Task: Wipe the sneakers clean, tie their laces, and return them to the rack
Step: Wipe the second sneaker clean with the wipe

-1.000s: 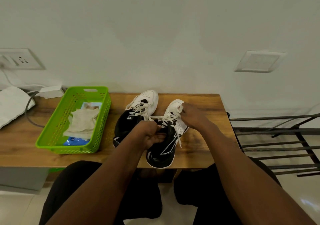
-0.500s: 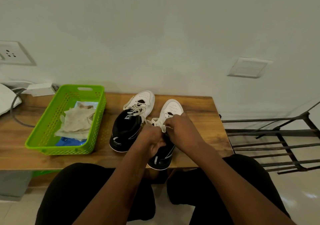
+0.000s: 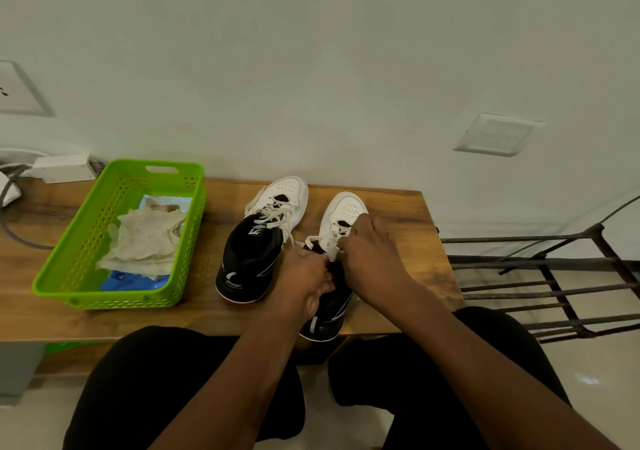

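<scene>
Two black-and-white sneakers stand on the wooden table (image 3: pixel 398 214), toes toward the wall. The left sneaker (image 3: pixel 259 242) has loose white laces and nothing touches it. Over the right sneaker (image 3: pixel 343 214) both my hands work close together. My left hand (image 3: pixel 304 273) pinches the white lace (image 3: pixel 329 245) near the shoe's tongue. My right hand (image 3: pixel 374 255) grips the same lace from the right side. My hands hide the middle of that shoe. The dark metal rack (image 3: pixel 554 276) stands to the right of the table.
A green plastic basket (image 3: pixel 83 269) at the table's left holds a crumpled pale cloth (image 3: pixel 145 242) and a blue packet (image 3: pixel 131 281). A white adapter (image 3: pixel 62 167) and cable lie at the far left by the wall. My legs in black sit under the table's front edge.
My right hand has come back from the sneaker's toe to meet my left hand over the laces. The camera has shifted to the right.
</scene>
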The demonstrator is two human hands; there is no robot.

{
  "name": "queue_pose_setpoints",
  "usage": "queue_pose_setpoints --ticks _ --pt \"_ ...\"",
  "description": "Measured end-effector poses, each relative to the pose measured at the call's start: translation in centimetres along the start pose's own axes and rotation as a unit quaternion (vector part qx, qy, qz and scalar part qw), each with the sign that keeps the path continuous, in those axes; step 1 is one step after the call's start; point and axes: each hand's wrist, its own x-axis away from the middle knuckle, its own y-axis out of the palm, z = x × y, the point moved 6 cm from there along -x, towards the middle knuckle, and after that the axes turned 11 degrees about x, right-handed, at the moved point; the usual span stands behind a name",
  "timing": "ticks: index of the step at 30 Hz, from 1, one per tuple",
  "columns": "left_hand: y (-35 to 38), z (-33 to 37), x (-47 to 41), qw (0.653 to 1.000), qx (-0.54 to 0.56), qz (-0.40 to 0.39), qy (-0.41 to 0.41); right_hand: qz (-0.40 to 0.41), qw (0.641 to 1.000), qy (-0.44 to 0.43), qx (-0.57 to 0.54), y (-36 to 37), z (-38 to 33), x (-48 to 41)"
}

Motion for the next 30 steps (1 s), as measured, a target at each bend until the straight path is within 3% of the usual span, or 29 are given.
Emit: queue_pose_setpoints --ticks 4,9,12,16,20,26,30 --pt "-0.1 0.7 -0.1 0.999 0.029 0.014 0.004 -0.001 1.0 0.002 -0.015 0.0 -0.2 2.1" --pt "-0.2 1.1 -0.4 0.997 -0.077 -0.016 0.015 0.048 0.994 0.064 -0.072 0.0 -0.8 1.1" --pt "0.5 0.3 0.5 0.992 -0.116 -0.032 0.036 0.037 0.99 0.096 -0.093 0.6 -0.4 -0.8" --pt "0.1 0.1 0.1 0.995 -0.09 0.001 0.048 0.034 0.987 0.062 -0.145 1.3 -0.2 -0.3" --pt "0.5 0.0 -0.5 0.996 -0.075 -0.014 0.038 -0.015 0.98 0.056 -0.193 1.8 1.0 -0.4" --pt "0.8 0.5 0.1 0.999 -0.028 -0.018 0.033 0.031 0.99 0.065 -0.122 1.0 -0.2 -1.9" --pt "1.1 0.5 0.6 0.999 0.04 -0.01 0.032 -0.011 0.993 0.059 -0.097 0.8 0.0 -1.3"
